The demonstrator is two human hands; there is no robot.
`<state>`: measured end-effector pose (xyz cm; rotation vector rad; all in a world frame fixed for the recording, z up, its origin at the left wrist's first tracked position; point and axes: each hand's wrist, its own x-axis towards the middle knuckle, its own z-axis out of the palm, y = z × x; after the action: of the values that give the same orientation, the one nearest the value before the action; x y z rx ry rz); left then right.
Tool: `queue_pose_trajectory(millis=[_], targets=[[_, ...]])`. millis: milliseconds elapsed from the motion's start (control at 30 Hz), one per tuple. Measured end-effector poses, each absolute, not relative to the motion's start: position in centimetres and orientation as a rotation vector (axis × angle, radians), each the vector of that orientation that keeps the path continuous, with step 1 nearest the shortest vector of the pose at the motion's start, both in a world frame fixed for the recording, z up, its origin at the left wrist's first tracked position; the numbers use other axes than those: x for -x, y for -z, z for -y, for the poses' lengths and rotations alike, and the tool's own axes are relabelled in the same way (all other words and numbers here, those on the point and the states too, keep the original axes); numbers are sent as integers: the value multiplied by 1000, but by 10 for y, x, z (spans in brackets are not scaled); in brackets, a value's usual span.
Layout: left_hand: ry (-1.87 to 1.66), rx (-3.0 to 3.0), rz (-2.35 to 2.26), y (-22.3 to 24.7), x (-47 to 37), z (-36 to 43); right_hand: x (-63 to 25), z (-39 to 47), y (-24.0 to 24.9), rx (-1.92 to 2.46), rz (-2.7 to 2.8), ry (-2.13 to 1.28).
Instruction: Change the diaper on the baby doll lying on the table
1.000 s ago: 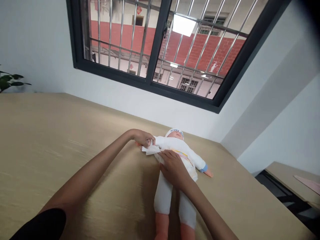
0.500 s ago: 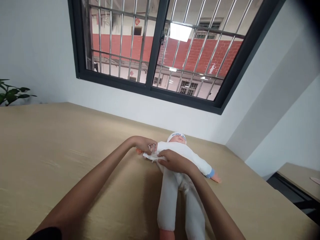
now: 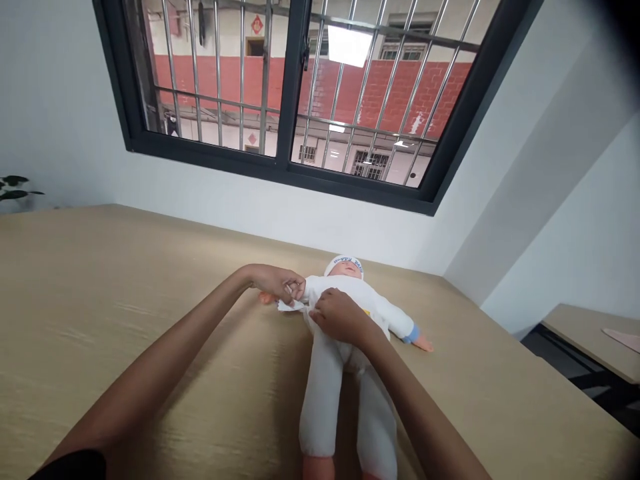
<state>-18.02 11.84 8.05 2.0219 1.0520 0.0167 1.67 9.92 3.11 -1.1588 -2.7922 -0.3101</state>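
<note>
A baby doll [image 3: 357, 288] lies on its back, dressed in a white top with blue cuffs, white leggings and a white cap with blue letters. At the doll's hip, on the left of the picture, a thin white flap [image 3: 289, 307] sticks out sideways. My left hand [image 3: 280, 283] is closed, its fingertips pinching at this flap beside the doll's sleeve. My right hand [image 3: 340, 313] lies across the doll's waist, fingers curled down onto the white clothing; what they grip is hidden. A small yellow patch shows just beyond its knuckles.
The doll rests on a wide tan-covered table [image 3: 175, 333] against a white wall. Above is a dark-framed window [image 3: 285, 87] with metal bars. Plant leaves [image 3: 17, 187] show at far left. Another table [image 3: 590, 333] stands at right with a pinkish item [image 3: 623, 339] on it.
The view has shifted, so everything sits slightly left and higher. The right hand has moved up over the waist, uncovering the yellow patch. A white string around the left fingers now shows less.
</note>
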Motion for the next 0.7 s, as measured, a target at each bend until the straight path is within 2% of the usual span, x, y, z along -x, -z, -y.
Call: queue_pose_trajectory(millis=[100, 200, 333, 500, 700], targets=[[-29, -2038, -1043, -82, 180, -118, -15, -97, -30, 1077, 2856, 377], [-49, -2047, -1024, -82, 181, -118, -13, -95, -30, 1189, 2724, 387], [-83, -2043, -1034, -81, 182, -118, -7, -96, -27, 1212, 2483, 256], [-184, -2046, -936, -82, 176, -114, 2, -99, -17, 1190, 2488, 221], [-148, -2068, -978, -87, 173, -109, -1, -103, -16, 1213, 2516, 215]])
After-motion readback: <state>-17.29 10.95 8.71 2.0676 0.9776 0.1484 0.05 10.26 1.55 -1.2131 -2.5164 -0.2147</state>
